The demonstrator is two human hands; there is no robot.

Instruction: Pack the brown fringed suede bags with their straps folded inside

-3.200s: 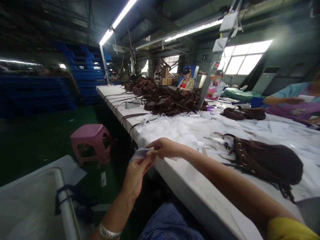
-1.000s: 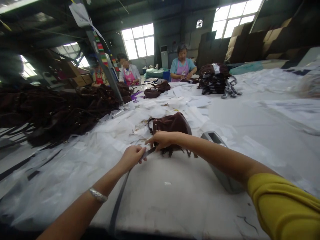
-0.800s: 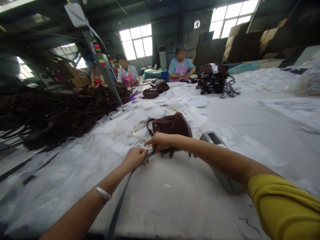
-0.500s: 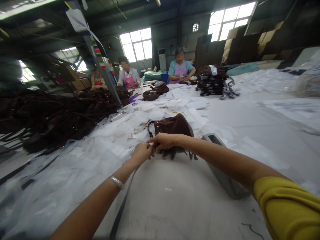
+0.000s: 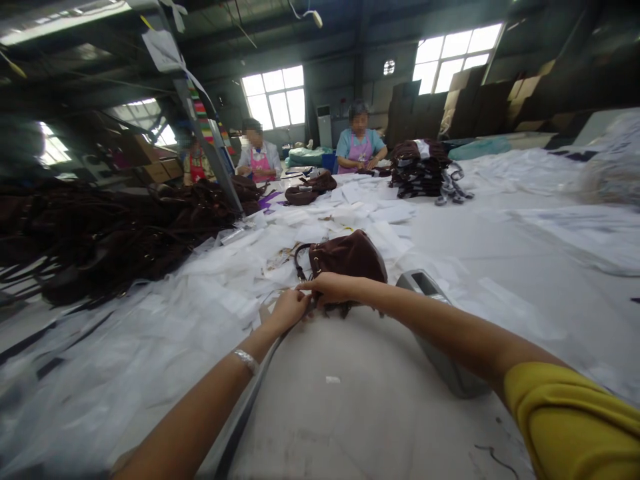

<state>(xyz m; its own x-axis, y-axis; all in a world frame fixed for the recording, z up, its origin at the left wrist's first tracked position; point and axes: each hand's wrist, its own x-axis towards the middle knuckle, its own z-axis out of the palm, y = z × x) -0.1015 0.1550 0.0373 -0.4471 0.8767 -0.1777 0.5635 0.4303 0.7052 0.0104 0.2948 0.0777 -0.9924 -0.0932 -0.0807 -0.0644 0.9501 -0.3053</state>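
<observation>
The head camera looks forward and down at the hands (image 5: 289, 309).

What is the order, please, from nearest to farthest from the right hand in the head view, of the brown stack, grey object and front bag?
1. Front bag: just beyond the right hand.
2. Grey object: to that hand's right.
3. Brown stack: far beyond, towards the right.

Lit by glaring, washed-out paned windows (image 5: 286, 107) and an overhead strip light (image 5: 75, 21); gloomy around the ceiling (image 5: 280, 30), softly lit across the tabletop (image 5: 350, 413), stretched and smeared toward the edges.
</observation>
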